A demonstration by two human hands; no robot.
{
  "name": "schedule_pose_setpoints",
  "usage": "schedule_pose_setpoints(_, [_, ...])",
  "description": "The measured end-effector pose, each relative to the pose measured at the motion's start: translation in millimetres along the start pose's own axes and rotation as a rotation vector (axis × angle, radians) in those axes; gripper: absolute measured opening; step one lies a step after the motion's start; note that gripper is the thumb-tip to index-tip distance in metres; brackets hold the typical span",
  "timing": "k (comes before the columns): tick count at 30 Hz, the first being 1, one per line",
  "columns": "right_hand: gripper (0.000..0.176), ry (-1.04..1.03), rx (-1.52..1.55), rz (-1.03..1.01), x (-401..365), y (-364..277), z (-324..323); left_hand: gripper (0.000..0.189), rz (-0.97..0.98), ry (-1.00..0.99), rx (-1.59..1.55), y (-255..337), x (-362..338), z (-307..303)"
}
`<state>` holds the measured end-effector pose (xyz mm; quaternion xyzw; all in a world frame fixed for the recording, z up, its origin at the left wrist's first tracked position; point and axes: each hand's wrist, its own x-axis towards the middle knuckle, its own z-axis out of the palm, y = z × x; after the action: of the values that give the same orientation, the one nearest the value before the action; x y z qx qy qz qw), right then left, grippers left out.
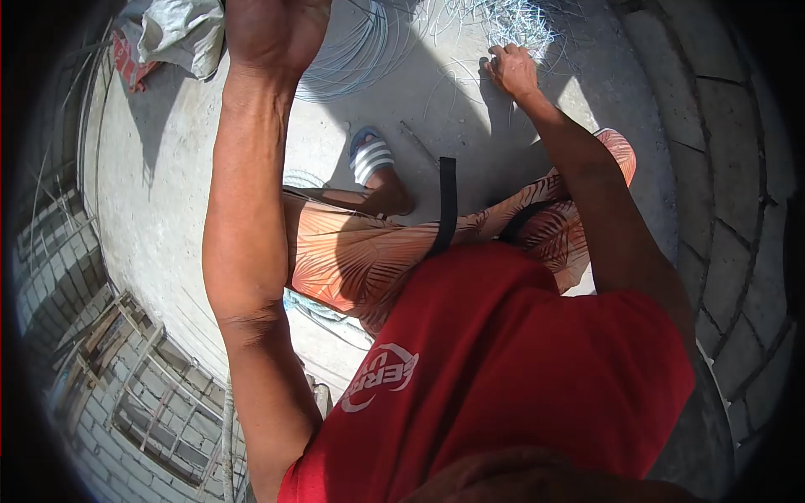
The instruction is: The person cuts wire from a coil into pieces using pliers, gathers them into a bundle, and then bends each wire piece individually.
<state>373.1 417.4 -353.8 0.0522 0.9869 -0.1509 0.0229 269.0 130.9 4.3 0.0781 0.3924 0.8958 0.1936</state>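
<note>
My left hand (272, 38) is at the top edge, its palm and wrist in view and its fingers cut off by the frame. Whatever it may hold is hidden. Beside it on the concrete lies a loose coil of thin wire (360, 63). Farther right, my right hand (511, 71) is low over the floor at the near edge of a tangled heap of thin, shiny wire pieces (524, 29). Its fingers are curled in at the wire strands, though the fingertips are too small to make out clearly.
A whitish sack (180, 38) and a red bag (130, 63) lie at the upper left. My sandalled foot (373, 159) rests on the concrete floor. Block walls (725, 159) curve along the sides. Wooden pieces and a metal frame (163, 402) stand at the lower left.
</note>
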Motion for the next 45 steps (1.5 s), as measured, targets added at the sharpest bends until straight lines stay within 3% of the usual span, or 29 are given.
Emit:
schedule_pose_setpoints(3, [0.041,-0.107,0.086,-0.190,-11.5,-29.9,26.7,0.027,-0.038,-0.071,0.037,-6.3,-3.8,-7.0])
schedule_pose_setpoints(8, [0.035,-0.191,-0.018,-0.210,-6.2,-49.7,29.1,0.029,-0.093,-0.057,0.148,-14.0,-3.6,-26.3])
schedule_pose_setpoints(12, [0.036,-0.114,0.126,-0.061,-17.2,-65.0,17.1,0.030,-0.053,0.104,0.284,-12.8,-3.7,-25.7])
schedule_pose_setpoints(16, [0.030,-0.133,-0.031,-0.106,-24.1,-73.7,31.0,0.028,-0.089,0.074,0.334,-20.8,-8.1,-30.1])
schedule_pose_setpoints(19, [0.025,-0.101,-0.085,-0.035,-19.4,-85.5,44.5,0.026,-0.051,0.015,0.502,-21.9,-4.4,-27.1])
schedule_pose_setpoints(24, [0.028,-0.083,-0.024,0.180,-26.3,-100.8,54.1,0.029,-0.141,0.145,0.591,-25.1,-4.9,-14.3])
schedule_pose_setpoints(30, [0.019,0.030,-0.099,-0.117,-32.4,-82.2,60.7,0.031,-0.173,0.189,0.647,-24.9,-9.4,-5.3])
schedule_pose_setpoints(34, [0.021,-0.073,-0.163,-0.247,-25.8,-78.0,51.8,0.032,-0.193,0.208,0.634,-25.4,-9.6,-6.7])
schedule_pose_setpoints(39, [0.017,-0.119,-0.319,-0.377,-22.9,-82.1,44.2,0.032,-0.185,0.220,0.660,-25.4,-10.2,-2.3])
schedule_pose_setpoints(45, [0.013,-0.102,-0.291,-0.415,-20.3,-80.6,47.4,0.032,-0.187,0.197,0.679,-23.8,-9.8,-2.6])
